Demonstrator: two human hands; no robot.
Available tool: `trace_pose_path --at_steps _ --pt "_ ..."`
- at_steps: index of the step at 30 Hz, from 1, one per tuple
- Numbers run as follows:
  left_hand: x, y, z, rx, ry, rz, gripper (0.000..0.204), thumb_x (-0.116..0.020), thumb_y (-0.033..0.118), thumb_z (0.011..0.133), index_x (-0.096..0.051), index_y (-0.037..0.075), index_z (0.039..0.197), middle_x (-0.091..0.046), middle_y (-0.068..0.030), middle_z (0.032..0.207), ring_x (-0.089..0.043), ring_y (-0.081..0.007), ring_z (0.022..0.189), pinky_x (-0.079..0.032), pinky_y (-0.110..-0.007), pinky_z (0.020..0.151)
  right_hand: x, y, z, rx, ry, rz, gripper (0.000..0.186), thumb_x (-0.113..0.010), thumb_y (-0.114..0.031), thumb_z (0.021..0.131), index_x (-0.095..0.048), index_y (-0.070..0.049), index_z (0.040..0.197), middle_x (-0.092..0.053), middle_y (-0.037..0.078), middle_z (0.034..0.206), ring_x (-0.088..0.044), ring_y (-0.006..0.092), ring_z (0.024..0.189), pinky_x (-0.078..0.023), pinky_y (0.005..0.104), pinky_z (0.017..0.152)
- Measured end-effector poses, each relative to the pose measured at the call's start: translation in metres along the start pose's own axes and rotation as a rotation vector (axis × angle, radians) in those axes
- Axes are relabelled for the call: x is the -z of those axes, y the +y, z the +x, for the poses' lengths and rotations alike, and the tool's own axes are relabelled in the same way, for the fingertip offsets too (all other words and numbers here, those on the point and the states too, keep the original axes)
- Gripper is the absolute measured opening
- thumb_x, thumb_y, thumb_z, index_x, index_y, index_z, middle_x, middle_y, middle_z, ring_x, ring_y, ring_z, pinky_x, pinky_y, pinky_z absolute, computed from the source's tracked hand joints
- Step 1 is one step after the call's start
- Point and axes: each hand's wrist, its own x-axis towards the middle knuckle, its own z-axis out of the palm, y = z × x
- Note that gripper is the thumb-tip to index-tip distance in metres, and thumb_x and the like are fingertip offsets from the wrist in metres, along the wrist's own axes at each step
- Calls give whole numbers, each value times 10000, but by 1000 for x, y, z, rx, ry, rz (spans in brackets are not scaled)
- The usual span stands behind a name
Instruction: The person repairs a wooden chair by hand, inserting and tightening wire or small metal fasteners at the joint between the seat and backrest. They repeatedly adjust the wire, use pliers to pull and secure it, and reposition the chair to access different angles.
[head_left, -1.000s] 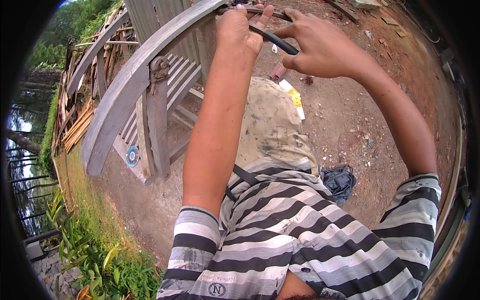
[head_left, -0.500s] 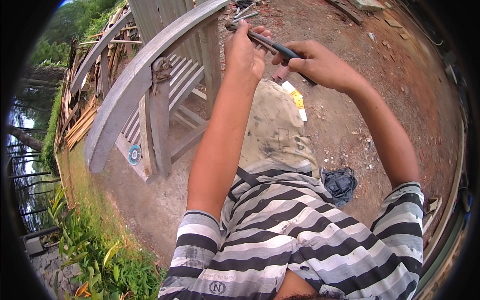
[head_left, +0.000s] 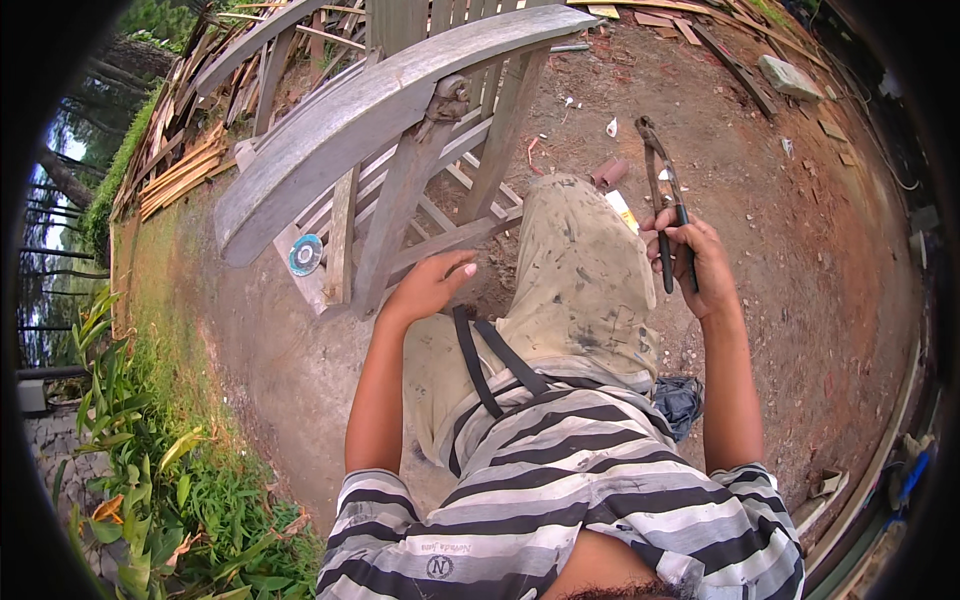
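My right hand (head_left: 697, 262) grips a pair of long-handled pincers with black grips (head_left: 667, 266). Their rusty jaws point away from me and the two handles stand slightly apart. My left hand (head_left: 428, 286) is empty, its fingers loosely extended, just beside the front of a weathered grey wooden chair (head_left: 345, 140). A broad curved armrest runs across the chair's top, with a knotty brown lump (head_left: 450, 98) under it by the front leg. On the chair's lower front corner lies a blue-rimmed round disc (head_left: 305, 255).
Stacked planks (head_left: 185, 170) lie behind the chair at left. Green plants (head_left: 150, 480) grow at lower left. A brown cylindrical piece (head_left: 609, 174) and a yellow-white packet (head_left: 622, 212) are past my knee. A dark cloth or bag (head_left: 680, 405) lies by my right side. A pale block (head_left: 790, 77) sits far right.
My hands have parted. The left let go of the pincers and dropped toward the chair; the right drew them back and turned them upright. The view shifted, so the chair appears further right.
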Motion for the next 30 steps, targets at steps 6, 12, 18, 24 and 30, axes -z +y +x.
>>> trace_pose_path --at_steps 6,12,18,24,30 --pt "-38 -146 -121 271 189 -202 495 -577 418 1053 -663 22 1337 -692 -145 1327 -630 -271 1258 -415 -353 1109 124 46 -67 -235 513 -887 188 -566 -144 947 -688 -32 1036 -690 72 909 -673 178 728 -539 328 639" --pt "-110 -201 -146 562 113 -1403 515 -598 474 1021 -697 12 1226 -725 -92 1156 -669 -229 1053 -497 -351 986 198 120 -138 -523 452 -1169 263 -610 -187 946 -676 -43 1155 -685 107 1050 -693 240 878 -548 375 734" --pt "-169 -205 -174 722 -187 -1262 460 -624 442 1026 -698 19 1192 -735 -95 1063 -693 -203 932 -555 -362 847 220 184 -142 -546 346 -1358 284 -622 -197 944 -667 -50 1183 -672 117 1099 -684 255 932 -542 389 769" --pt "-217 -188 -153 384 250 -58 649 -808 428 876 -596 59 1366 -674 -96 1038 -667 -263 937 -549 -420 810 249 246 -90 -412 154 -1429 308 -635 -206 942 -658 -57 1210 -659 127 1148 -675 271 985 -536 403 805" --pt "-268 -143 -138 365 196 425 1122 -901 408 751 -253 169 1636 -524 -188 1313 -577 -387 1187 -535 -493 925 281 264 -58 -225 -4 -1471 334 -647 -216 941 -648 -64 1238 -646 137 1196 -665 286 1039 -531 417 840"
